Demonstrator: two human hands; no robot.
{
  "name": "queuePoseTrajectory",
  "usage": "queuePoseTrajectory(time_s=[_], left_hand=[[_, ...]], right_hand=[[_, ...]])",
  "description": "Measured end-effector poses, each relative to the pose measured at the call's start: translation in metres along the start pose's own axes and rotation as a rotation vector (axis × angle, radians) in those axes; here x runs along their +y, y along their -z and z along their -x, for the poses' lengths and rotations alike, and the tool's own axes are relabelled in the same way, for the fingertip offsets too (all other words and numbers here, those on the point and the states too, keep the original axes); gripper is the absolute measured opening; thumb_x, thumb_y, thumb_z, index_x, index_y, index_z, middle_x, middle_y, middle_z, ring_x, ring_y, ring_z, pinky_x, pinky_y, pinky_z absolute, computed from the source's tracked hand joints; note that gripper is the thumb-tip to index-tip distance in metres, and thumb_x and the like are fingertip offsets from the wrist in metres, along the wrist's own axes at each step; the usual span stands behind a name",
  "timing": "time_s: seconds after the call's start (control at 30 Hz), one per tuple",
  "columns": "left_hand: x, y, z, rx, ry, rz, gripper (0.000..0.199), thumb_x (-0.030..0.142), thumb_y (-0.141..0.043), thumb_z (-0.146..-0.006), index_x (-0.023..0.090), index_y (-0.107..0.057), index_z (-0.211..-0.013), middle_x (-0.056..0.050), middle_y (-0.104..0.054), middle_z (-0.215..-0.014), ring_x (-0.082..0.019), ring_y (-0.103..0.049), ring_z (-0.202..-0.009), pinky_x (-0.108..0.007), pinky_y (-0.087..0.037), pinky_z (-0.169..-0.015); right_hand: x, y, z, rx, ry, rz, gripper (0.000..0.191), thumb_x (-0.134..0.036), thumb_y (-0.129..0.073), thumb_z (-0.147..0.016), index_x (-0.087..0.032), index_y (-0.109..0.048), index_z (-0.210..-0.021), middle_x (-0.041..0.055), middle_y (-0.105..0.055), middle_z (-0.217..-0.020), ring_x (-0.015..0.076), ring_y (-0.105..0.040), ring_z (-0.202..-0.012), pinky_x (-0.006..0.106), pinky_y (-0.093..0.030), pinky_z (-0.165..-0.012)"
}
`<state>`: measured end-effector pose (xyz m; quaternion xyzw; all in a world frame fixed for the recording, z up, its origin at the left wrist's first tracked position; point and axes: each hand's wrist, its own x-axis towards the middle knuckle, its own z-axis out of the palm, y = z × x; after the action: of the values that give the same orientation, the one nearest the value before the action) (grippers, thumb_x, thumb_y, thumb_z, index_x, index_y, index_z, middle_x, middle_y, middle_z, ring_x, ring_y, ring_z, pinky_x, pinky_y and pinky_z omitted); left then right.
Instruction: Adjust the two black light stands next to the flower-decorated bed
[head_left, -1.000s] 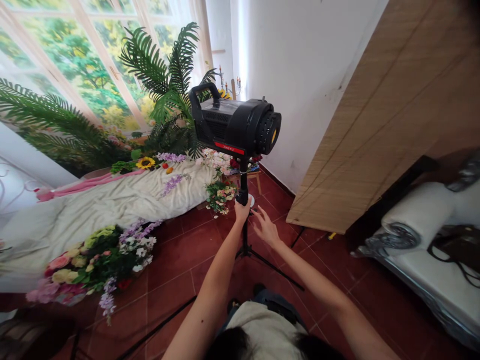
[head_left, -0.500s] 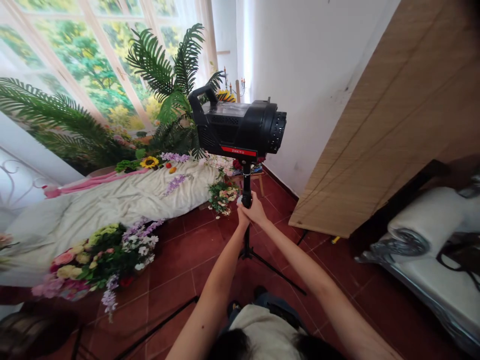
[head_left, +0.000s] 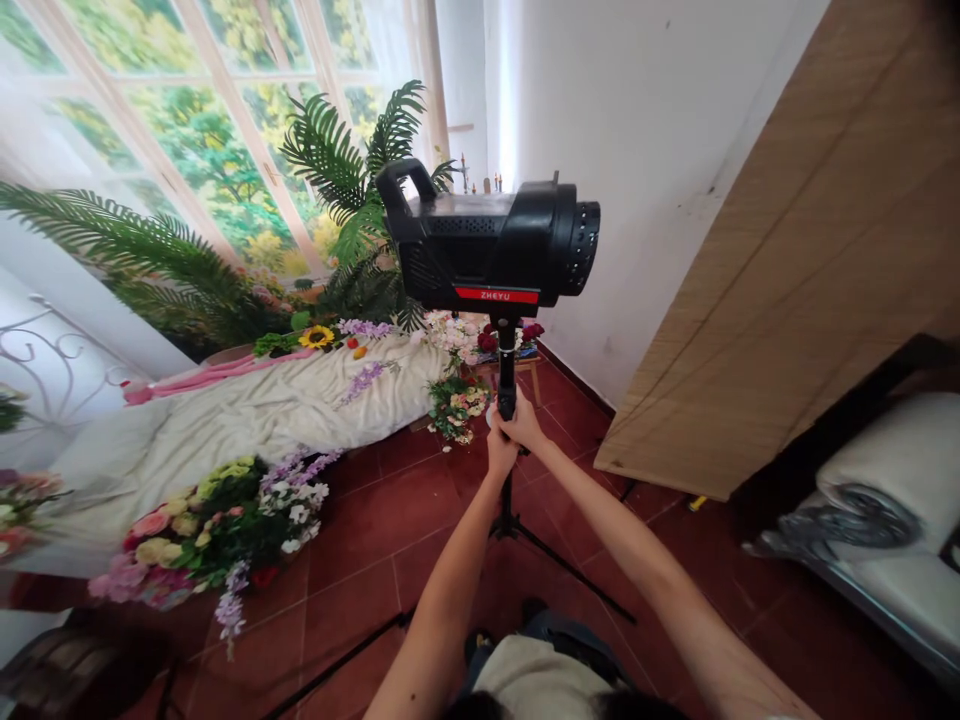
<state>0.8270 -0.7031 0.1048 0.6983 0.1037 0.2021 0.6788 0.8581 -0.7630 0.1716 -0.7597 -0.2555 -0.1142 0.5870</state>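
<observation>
A black studio light (head_left: pixel 487 250) with a top handle and a red ZHEYU label sits on a black light stand (head_left: pixel 507 490) in front of me. Its round front end points right. Just below the light, my left hand (head_left: pixel 501 447) and my right hand (head_left: pixel 528 425) are closed around the stand's upper column, close together. A pale round part, perhaps a knob, shows beside my left fingers. Parts of the fingers are hidden behind the column. The stand's legs spread over the floor near my feet.
On the left is a bed with a cream cloth (head_left: pixel 390 385) and a flower arrangement (head_left: pixel 202 530) at its front. Palm leaves (head_left: pixel 330 150) rise behind the light. A woven blind (head_left: pixel 720 300) hangs at right, beside a silver-framed white sofa (head_left: pixel 885 510). Another stand's leg (head_left: pixel 337 655) crosses the red tiles.
The view has shifted, so the room appears farther right and lower. The light looks slightly larger, its front end farther right. Both hands keep their grip on the stand.
</observation>
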Motion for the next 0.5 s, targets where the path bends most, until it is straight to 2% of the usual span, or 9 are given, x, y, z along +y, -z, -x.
queuePoseTrajectory(time_s=[0.13, 0.2, 0.3, 0.4, 0.5], left_hand=[[-0.005, -0.001, 0.000, 0.025, -0.058, -0.051, 0.034, 0.029, -0.064, -0.067, 0.018, -0.057, -0.099, -0.006, -0.065, -0.082, -0.019, -0.062, -0.079, -0.029, -0.048, -0.073], [-0.006, -0.001, -0.001, 0.034, -0.083, -0.081, 0.026, 0.035, -0.062, -0.071, 0.018, -0.059, -0.090, -0.004, -0.064, -0.075, -0.017, -0.061, -0.072, -0.027, -0.047, -0.069], [-0.008, -0.001, -0.003, 0.027, -0.100, -0.143, 0.027, 0.044, -0.059, -0.073, 0.017, -0.060, -0.077, -0.001, -0.060, -0.065, -0.015, -0.058, -0.064, -0.024, -0.045, -0.063], [-0.011, -0.004, -0.007, 0.055, -0.072, -0.186, 0.031, 0.047, -0.060, -0.071, 0.017, -0.059, -0.067, 0.000, -0.056, -0.057, -0.015, -0.057, -0.062, -0.022, -0.043, -0.058], [-0.013, -0.007, -0.012, 0.100, 0.007, -0.189, 0.031, 0.046, -0.064, -0.066, 0.016, -0.059, -0.061, 0.001, -0.054, -0.052, -0.015, -0.057, -0.059, -0.021, -0.043, -0.054]], right_hand=[[-0.026, 0.009, -0.023, 0.035, 0.066, 0.000, 0.035, -0.036, -0.059, -0.070, -0.021, -0.044, -0.099, 0.0030, -0.060, -0.080, 0.0169, -0.057, -0.066, 0.029, -0.046, -0.064], [-0.043, 0.015, -0.039, 0.049, 0.115, 0.011, 0.035, -0.038, -0.058, -0.072, -0.021, -0.044, -0.100, 0.0027, -0.059, -0.079, 0.0167, -0.057, -0.066, 0.030, -0.047, -0.064], [-0.068, 0.024, -0.064, 0.081, 0.200, 0.017, 0.036, -0.040, -0.055, -0.076, -0.020, -0.044, -0.104, 0.0032, -0.059, -0.082, 0.0170, -0.057, -0.071, 0.032, -0.047, -0.069], [-0.087, 0.031, -0.085, 0.097, 0.278, 0.016, 0.041, -0.042, -0.054, -0.078, -0.019, -0.043, -0.109, 0.0040, -0.057, -0.088, 0.0170, -0.057, -0.077, 0.034, -0.048, -0.075], [-0.096, 0.034, -0.095, 0.104, 0.316, 0.034, 0.042, -0.042, -0.054, -0.078, -0.018, -0.042, -0.111, 0.0047, -0.056, -0.089, 0.0172, -0.057, -0.079, 0.035, -0.048, -0.077]])
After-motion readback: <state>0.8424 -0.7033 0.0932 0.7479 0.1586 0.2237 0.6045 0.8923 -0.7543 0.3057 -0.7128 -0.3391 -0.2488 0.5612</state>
